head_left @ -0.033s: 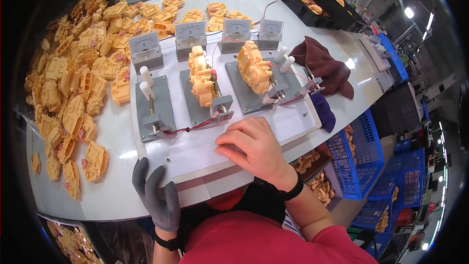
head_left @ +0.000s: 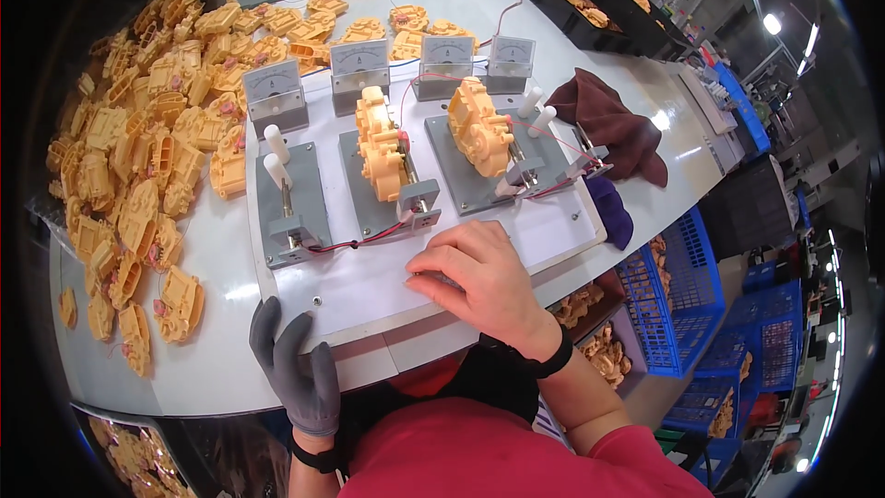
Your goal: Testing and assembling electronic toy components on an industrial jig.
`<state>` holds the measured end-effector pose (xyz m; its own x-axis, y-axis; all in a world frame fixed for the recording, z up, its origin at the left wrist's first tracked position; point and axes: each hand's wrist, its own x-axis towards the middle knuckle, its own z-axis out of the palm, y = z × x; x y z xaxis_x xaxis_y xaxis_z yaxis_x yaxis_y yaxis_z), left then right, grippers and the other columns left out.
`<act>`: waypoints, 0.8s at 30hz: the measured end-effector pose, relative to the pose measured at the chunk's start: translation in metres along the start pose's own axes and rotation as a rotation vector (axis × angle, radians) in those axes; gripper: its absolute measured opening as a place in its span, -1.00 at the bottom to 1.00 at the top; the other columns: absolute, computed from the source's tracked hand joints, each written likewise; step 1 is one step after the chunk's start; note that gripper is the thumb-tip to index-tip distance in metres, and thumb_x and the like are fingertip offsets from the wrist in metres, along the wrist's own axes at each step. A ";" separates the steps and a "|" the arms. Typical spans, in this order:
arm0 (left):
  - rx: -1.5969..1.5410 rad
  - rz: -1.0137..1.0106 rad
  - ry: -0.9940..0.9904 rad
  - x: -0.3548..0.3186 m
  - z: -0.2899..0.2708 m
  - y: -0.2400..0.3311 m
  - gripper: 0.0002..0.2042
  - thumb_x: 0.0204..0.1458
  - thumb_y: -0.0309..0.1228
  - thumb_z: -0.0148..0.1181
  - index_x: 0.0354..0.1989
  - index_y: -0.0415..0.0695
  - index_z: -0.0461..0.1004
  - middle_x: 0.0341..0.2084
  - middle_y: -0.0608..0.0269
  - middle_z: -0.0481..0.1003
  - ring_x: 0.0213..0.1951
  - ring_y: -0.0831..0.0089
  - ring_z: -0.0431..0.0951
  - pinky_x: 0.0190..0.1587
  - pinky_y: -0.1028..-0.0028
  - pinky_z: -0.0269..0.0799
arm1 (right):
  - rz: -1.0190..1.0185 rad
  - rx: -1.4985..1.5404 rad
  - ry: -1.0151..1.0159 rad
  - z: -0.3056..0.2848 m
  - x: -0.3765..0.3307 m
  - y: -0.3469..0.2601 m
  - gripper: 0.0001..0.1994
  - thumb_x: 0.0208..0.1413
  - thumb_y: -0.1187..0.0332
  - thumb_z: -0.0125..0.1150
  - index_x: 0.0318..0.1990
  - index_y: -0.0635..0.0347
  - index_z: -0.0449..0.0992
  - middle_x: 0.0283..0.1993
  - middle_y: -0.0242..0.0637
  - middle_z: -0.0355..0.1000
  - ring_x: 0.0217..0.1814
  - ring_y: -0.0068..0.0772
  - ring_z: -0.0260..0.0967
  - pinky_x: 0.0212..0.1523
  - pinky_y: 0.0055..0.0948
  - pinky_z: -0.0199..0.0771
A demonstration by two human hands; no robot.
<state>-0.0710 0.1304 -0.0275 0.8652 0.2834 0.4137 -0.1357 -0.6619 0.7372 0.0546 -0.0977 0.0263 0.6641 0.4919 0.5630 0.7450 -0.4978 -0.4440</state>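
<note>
My left hand point(head_left: 300, 373), in a grey glove, rests at the front left corner of a white board point(head_left: 415, 281) with its fingers stretched out and nothing held. Bare, my right hand point(head_left: 479, 277) lies near the board's front edge, fingers slightly bent and apart, empty. Beyond it, a yellow plastic gearbox housing point(head_left: 380, 143) stands on the middle grey test fixture point(head_left: 369, 207). Another yellow gearbox housing point(head_left: 484, 129) is on the right fixture point(head_left: 461, 184). The left fixture point(head_left: 286, 184), with two white pegs, bears no housing. Red and black wires point(head_left: 369, 238) run between the fixtures.
Several needle meters point(head_left: 359, 69) line the board's back. A large heap of yellow housings point(head_left: 147, 129) covers the table's left side. At the right lie a brown cloth point(head_left: 613, 124) and a purple cloth point(head_left: 608, 210). Blue crates point(head_left: 678, 286) stand below right; black bins point(head_left: 581, 14) sit behind.
</note>
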 end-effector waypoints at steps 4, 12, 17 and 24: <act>0.037 0.017 -0.025 -0.001 -0.001 -0.001 -0.68 0.13 -0.45 0.01 0.05 -0.27 0.42 0.29 -0.15 0.20 0.35 -0.01 0.18 0.36 0.15 0.08 | -0.001 -0.006 -0.002 0.000 0.000 0.000 -0.80 -0.10 0.35 0.49 -0.28 -0.01 0.60 -0.27 -0.47 0.43 -0.18 -0.31 0.38 -0.10 -0.34 0.28; 0.041 0.020 -0.023 0.000 -0.001 -0.001 -0.68 0.15 -0.43 0.02 0.05 -0.28 0.42 0.29 -0.15 0.20 0.35 -0.01 0.18 0.37 0.15 0.08 | -0.003 -0.013 0.001 0.000 0.000 0.000 -0.80 -0.10 0.34 0.49 -0.29 -0.01 0.60 -0.27 -0.48 0.43 -0.19 -0.33 0.37 -0.11 -0.35 0.28; 0.041 0.019 -0.024 0.000 -0.001 -0.001 -0.69 0.15 -0.42 0.03 0.04 -0.27 0.42 0.29 -0.15 0.20 0.35 -0.01 0.18 0.36 0.15 0.08 | -0.002 -0.014 0.006 0.001 0.000 0.000 -0.80 -0.10 0.35 0.49 -0.29 -0.02 0.60 -0.27 -0.48 0.43 -0.19 -0.33 0.37 -0.11 -0.35 0.28; -0.007 -0.003 0.003 0.000 0.001 -0.001 -0.69 0.11 -0.40 0.13 0.02 -0.22 0.45 0.25 -0.13 0.23 0.33 -0.06 0.19 0.37 0.09 0.06 | 0.004 -0.018 0.000 0.002 -0.001 0.001 -0.80 -0.10 0.35 0.49 -0.29 -0.01 0.60 -0.26 -0.47 0.43 -0.19 -0.32 0.38 -0.12 -0.35 0.28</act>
<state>-0.0708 0.1304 -0.0288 0.8641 0.2875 0.4130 -0.1365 -0.6560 0.7423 0.0545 -0.0971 0.0242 0.6672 0.4900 0.5611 0.7411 -0.5128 -0.4334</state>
